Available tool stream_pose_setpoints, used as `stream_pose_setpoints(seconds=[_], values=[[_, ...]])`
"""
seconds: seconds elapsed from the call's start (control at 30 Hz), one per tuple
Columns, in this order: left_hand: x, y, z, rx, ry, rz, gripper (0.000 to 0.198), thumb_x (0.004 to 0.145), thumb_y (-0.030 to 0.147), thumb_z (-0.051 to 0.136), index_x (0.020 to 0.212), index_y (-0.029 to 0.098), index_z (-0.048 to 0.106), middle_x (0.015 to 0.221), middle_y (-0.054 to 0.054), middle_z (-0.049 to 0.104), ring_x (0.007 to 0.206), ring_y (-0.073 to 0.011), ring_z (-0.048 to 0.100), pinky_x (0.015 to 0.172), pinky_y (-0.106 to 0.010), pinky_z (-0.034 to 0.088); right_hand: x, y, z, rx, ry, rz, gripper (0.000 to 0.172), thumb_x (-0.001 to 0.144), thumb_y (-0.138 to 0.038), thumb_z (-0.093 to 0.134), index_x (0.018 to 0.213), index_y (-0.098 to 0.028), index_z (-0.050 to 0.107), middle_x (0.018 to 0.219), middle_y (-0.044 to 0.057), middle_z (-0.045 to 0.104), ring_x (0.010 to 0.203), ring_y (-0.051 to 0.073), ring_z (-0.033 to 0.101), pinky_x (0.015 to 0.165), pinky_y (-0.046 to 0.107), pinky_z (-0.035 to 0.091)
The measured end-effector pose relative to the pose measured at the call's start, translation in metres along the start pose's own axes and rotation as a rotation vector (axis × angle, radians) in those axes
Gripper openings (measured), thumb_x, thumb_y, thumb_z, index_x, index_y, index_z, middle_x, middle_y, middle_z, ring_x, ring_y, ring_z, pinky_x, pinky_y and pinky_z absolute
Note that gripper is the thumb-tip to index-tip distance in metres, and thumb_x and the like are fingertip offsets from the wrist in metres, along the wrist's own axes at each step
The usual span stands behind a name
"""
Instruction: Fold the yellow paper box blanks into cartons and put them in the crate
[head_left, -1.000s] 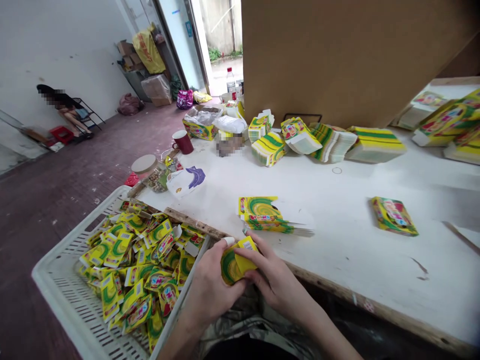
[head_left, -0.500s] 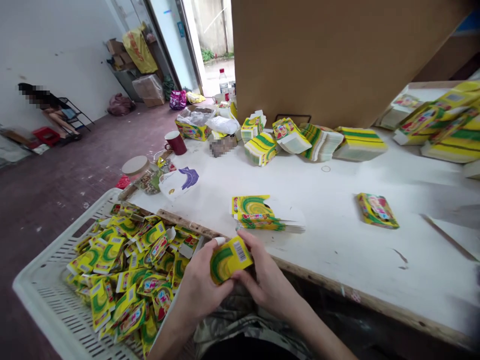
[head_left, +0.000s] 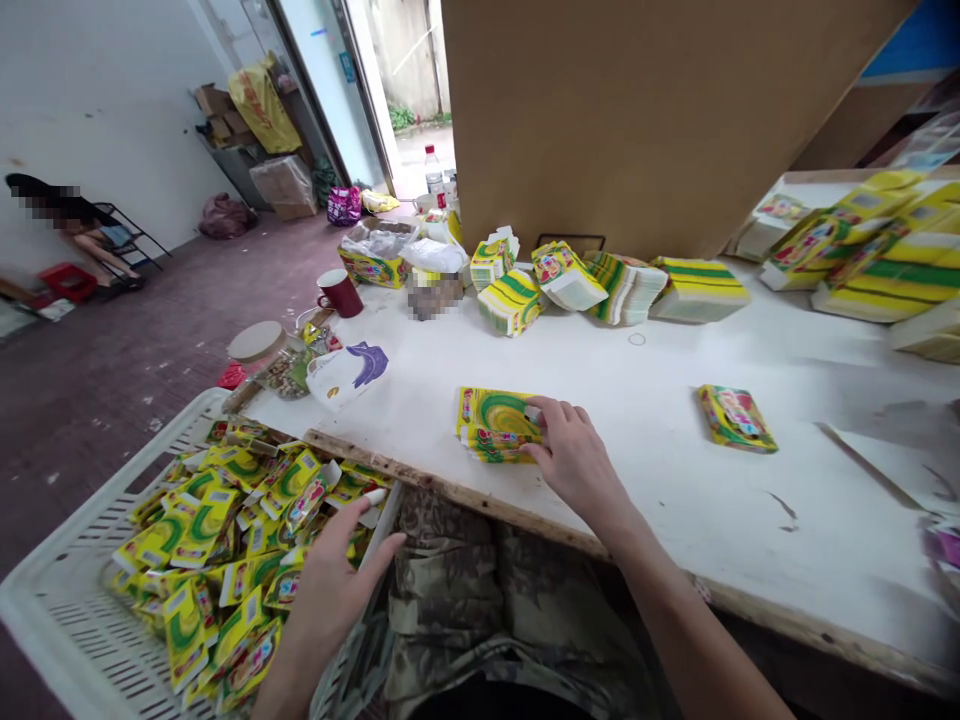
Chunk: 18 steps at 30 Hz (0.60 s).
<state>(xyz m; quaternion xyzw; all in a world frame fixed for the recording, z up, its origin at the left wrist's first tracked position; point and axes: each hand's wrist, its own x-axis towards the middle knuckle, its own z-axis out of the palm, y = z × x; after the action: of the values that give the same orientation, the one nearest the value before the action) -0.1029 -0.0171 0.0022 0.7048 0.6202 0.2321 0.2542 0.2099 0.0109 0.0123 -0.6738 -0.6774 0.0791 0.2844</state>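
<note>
My left hand (head_left: 330, 580) hangs over the near right side of the white plastic crate (head_left: 82, 640), fingers spread, holding nothing. The crate is heaped with several folded yellow-and-green cartons (head_left: 225, 530). My right hand (head_left: 574, 455) rests on the white table (head_left: 660, 500), fingertips pressed on the right end of a small stack of flat yellow-and-green carton blanks (head_left: 495, 420). Whether it grips a blank I cannot make out.
A single carton pack (head_left: 735, 418) lies to the right. Stacks of blanks (head_left: 615, 285) line the table's back against a brown board (head_left: 645, 110). A red mug (head_left: 341, 293), a lidded jar (head_left: 270, 355) and a paper bag (head_left: 349, 365) stand at left. A person sits far left.
Both hands held one folded carton near the table edge. Now that carton is gone from them: the left hand has dropped over the crate, the right hand has reached forward onto the blank stack.
</note>
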Motion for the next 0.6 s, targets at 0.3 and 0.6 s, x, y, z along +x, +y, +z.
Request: stream_pose_setpoints(seconds=[0.3, 0.6], values=[[-0.007, 0.083, 0.064, -1.359, 0.023, 0.079, 0.074, 0.064, 0.069, 0.069, 0.12, 0.021, 0.058, 0.118, -0.012, 0.062, 0.111, -0.0312, 0.058, 0.087, -0.039, 0.053, -0.055, -0.064, -0.008, 0.894, -0.28, 0.131, 0.049, 0.074, -0.005, 0.058, 0.117, -0.023, 0.044, 0.086, -0.001, 0.055, 0.074, 0.015, 0.056, 0.065, 0.027, 0.046], [0.003, 0.106, 0.053, -1.406, 0.308, -0.194, 0.077, 0.046, 0.088, 0.059, 0.081, 0.02, 0.066, 0.075, -0.004, 0.064, 0.069, -0.0221, 0.06, 0.061, -0.033, 0.054, -0.073, -0.087, 0.023, 1.098, -0.423, 0.219, 0.049, 0.065, -0.008, 0.075, 0.109, -0.021, 0.056, 0.075, -0.007, 0.053, 0.069, 0.013, 0.047, 0.063, 0.024, 0.037]])
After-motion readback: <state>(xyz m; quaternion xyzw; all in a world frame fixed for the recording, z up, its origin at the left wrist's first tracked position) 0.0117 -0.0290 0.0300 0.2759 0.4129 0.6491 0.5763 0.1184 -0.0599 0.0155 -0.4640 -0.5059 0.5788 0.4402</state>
